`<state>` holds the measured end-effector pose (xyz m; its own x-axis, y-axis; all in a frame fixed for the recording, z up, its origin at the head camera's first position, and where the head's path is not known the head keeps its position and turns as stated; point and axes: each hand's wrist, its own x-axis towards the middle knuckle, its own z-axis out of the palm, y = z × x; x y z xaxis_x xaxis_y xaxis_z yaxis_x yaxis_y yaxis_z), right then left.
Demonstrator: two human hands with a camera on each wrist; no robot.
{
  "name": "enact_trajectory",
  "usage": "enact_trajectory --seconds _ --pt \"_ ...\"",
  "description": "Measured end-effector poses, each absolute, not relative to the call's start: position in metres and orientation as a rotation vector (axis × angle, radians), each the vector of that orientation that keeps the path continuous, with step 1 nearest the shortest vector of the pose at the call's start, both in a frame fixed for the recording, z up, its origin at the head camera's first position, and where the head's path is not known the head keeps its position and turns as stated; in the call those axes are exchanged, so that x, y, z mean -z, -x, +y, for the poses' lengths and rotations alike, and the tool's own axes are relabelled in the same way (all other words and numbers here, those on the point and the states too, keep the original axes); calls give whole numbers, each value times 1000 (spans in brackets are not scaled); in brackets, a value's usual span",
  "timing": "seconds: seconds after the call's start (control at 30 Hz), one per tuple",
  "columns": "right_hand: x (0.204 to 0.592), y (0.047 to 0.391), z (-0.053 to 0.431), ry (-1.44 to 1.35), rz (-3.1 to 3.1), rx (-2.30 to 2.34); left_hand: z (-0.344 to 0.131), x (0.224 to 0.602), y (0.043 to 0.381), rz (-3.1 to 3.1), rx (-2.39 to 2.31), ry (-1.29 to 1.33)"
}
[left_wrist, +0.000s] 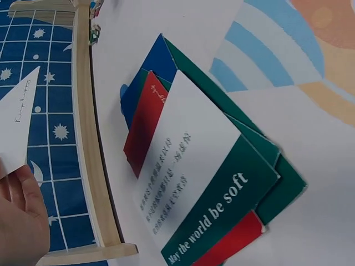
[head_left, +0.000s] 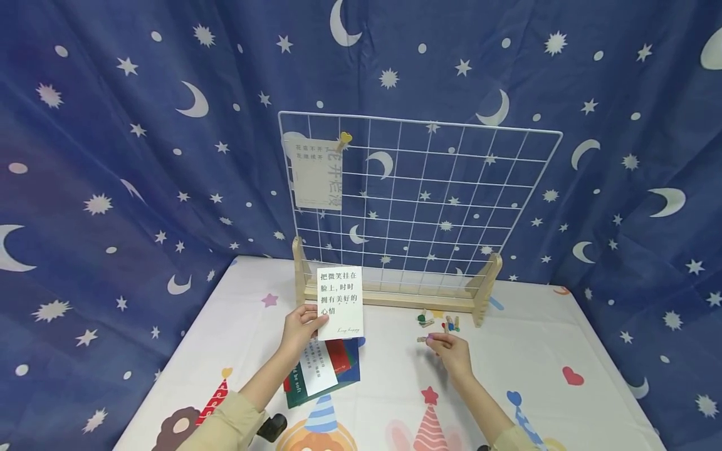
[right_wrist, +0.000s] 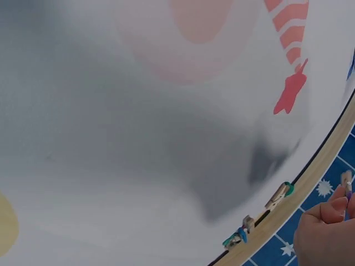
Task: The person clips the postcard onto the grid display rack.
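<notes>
My left hand (head_left: 300, 327) grips a white card (head_left: 341, 299) by its lower left edge, thumb in front; the card has dark Chinese lettering. It stands upright before the lower left of the white wire grid (head_left: 420, 188). My right hand (head_left: 453, 356) pinches a small wooden clothespin (head_left: 422, 339) with a purple decoration over the table. In the right wrist view that clothespin (right_wrist: 346, 177) points up from the fingertips. Several more decorated clothespins (head_left: 451, 324) lie on the table just beyond this hand. Another white card (head_left: 317, 178) hangs at the grid's upper left, clipped by a yellow-heart clothespin (head_left: 345, 140).
A loose stack of green, red, blue and white cards (left_wrist: 222, 205) lies under my left hand, one reading "May the world be soft". The grid stands in a wooden base (head_left: 389, 299) at the table's back. A blue star-and-moon curtain (head_left: 141, 156) surrounds the table.
</notes>
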<state>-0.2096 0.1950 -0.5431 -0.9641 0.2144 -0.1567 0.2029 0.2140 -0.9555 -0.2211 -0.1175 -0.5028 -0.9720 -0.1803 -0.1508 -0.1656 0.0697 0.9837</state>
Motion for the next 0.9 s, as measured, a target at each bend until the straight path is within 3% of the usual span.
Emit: enact_trajectory --seconds 0.7,0.9 --pt "519 200 179 -60 -2463 -1708 -95 474 240 -2225 2145 -267" --pt "505 201 176 -64 -2402 -1710 -90 456 251 -2209 2147 -184"
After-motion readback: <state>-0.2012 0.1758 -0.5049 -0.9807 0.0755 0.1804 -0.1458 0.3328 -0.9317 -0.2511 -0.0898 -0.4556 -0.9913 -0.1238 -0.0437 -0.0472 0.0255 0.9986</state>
